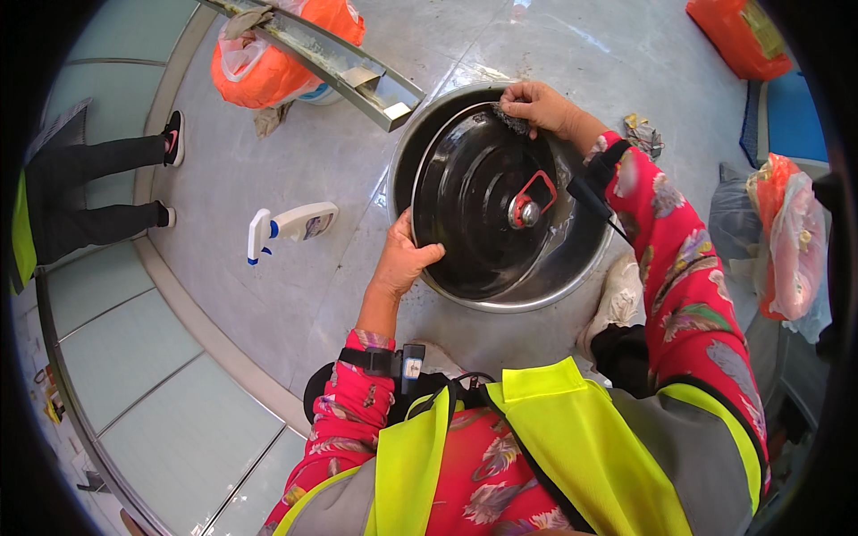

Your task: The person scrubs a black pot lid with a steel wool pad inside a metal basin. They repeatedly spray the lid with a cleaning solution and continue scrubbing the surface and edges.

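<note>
My left hand (405, 258) grips the near left rim of a round metal pot lid (462, 221), its thumb on the upper face. The lid is tilted inside a wide metal basin (516, 306) on the floor, and its surface looks dark and wet. A red loop handle (544, 184) with a silver knob (529, 214) sits at its centre. Pinched in my right hand (539, 110) is a dark scouring pad (511, 122), pressed at the lid's far rim. Some liquid seems to lie in the basin, though the lid hides much of its inside.
A white spray bottle (301, 222) lies left of the basin. A metal trough (335, 63) reaches close to the basin's far left, by an orange bag (258, 74). Plastic bags (791, 241) stand right. Another person's legs (100, 194) are at the left.
</note>
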The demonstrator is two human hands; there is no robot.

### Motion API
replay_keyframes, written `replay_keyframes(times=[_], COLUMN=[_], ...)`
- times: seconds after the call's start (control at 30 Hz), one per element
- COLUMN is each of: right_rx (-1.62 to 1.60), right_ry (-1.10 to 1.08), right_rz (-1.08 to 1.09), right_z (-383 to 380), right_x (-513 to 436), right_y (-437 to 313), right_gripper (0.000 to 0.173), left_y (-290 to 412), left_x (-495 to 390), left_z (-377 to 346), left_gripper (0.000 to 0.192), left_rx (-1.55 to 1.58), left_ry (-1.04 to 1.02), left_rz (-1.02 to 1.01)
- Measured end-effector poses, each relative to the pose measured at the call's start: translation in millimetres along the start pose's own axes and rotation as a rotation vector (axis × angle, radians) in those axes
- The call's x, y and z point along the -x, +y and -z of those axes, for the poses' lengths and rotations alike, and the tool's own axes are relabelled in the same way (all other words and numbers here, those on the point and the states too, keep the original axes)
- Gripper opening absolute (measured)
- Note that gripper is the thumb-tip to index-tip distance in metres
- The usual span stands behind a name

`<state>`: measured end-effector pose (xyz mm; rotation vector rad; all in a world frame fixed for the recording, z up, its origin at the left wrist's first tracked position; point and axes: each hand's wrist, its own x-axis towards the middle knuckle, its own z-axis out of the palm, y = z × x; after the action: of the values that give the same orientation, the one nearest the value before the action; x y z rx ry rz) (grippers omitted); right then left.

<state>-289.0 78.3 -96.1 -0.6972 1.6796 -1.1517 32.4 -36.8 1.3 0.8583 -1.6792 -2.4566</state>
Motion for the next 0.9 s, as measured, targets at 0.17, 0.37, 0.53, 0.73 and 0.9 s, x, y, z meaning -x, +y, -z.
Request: replay_keyframes(times=[0.17,0.37,0.53,0.73,0.9], right_rx=[0.308,0.56,0.731,0.484,0.58], right_ry=[0.149,0.13,0.576,0.296,0.521], right_rz=[0.678,0.744,0.526,0.63,0.485], right_z=[-44,-148,-113,-141,-110], right_x=[24,83,54,70,36], right_y=[-50,-111,-114,-116,-104], right_gripper=[0.014,0.008,0.01,0.007,0.007], left_y=[11,15,15,16,12], left_x=[-15,-19,-12,-16,-12], left_z=[-8,-20,-28,-34,-28], left_gripper=[0.04,0.028,0.026,0.024,0.026], left_rx=[-0.315,-0.558,-0.45,-0.491,-0.377], left_ry=[0.111,0.232,0.22,0.247,0.202], left_rz=[-0.195,-0.425,-0.318,-0.467,-0.331])
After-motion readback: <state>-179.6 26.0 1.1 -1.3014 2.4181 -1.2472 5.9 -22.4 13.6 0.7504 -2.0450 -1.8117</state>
